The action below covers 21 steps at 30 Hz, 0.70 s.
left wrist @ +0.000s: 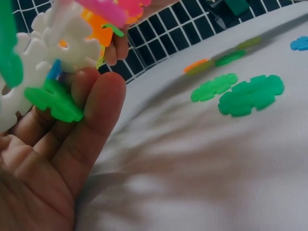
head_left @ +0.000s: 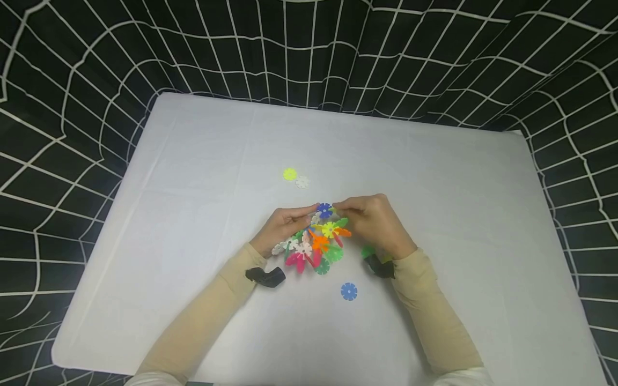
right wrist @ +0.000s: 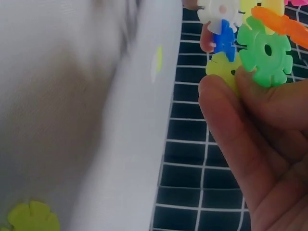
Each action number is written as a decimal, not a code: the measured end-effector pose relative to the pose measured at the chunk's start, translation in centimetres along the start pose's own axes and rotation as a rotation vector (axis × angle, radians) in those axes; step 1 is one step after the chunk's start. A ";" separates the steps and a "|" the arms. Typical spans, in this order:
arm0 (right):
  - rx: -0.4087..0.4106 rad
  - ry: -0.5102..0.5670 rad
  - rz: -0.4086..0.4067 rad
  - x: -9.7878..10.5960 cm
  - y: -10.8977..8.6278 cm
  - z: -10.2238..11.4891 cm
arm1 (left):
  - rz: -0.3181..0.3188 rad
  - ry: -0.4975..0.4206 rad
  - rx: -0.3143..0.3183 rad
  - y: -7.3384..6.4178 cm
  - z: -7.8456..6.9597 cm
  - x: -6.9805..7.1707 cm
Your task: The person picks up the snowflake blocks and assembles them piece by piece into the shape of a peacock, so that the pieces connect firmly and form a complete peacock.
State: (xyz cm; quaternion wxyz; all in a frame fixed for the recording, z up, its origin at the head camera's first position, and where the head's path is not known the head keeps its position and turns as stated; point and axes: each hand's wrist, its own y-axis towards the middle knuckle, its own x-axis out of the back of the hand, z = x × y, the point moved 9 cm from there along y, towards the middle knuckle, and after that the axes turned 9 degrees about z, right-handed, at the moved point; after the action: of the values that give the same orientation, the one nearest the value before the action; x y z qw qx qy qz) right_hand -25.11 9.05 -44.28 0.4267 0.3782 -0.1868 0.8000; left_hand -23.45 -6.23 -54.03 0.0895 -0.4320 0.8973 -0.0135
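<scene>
A cluster of interlocking flower-shaped plastic discs [head_left: 320, 244], in white, pink, orange, green, yellow and blue, is held above the table. My left hand [head_left: 279, 230] grips its left side, with fingers around white and green discs [left wrist: 55, 102] in the left wrist view. From the right, my right hand [head_left: 379, 222] pinches a yellow disc [right wrist: 221, 67] between thumb and forefinger. That yellow disc meets a blue disc [right wrist: 225, 42] at the cluster's top; how deep the slots sit cannot be told. A green disc [right wrist: 265, 53] sits just beside the right thumb.
Loose on the white table [head_left: 193, 187] lie a yellow disc [head_left: 289, 174] and a white disc [head_left: 302, 182] beyond the hands, and a blue disc [head_left: 349, 291] nearer me. Green discs [left wrist: 251, 95] lie by the right wrist. Black netted cloth [head_left: 309, 53] surrounds the table.
</scene>
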 end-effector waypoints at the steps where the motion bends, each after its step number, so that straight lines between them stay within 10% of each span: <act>1: -0.012 0.015 0.004 0.0 0.0 -0.1 | -0.005 0.000 0.004 0.0 0.0 0.0; 9: -0.186 0.119 0.107 0.2 -0.4 -2.8 | -0.056 -0.073 0.026 0.1 0.2 0.2; 17: -0.268 -0.012 0.613 -4.2 -1.6 -3.3 | -0.097 -0.246 0.076 -0.3 0.6 0.7; 21: -0.219 -0.151 0.678 -6.3 -1.7 -1.9 | -0.075 -0.273 0.079 -0.3 0.8 0.7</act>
State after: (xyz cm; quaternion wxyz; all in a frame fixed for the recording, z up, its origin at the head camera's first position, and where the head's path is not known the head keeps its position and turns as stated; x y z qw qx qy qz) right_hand -22.38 7.76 -50.33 0.1604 0.3049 -0.4170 0.8411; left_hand -23.51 -6.96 -54.89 0.2270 -0.4592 0.8588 0.0065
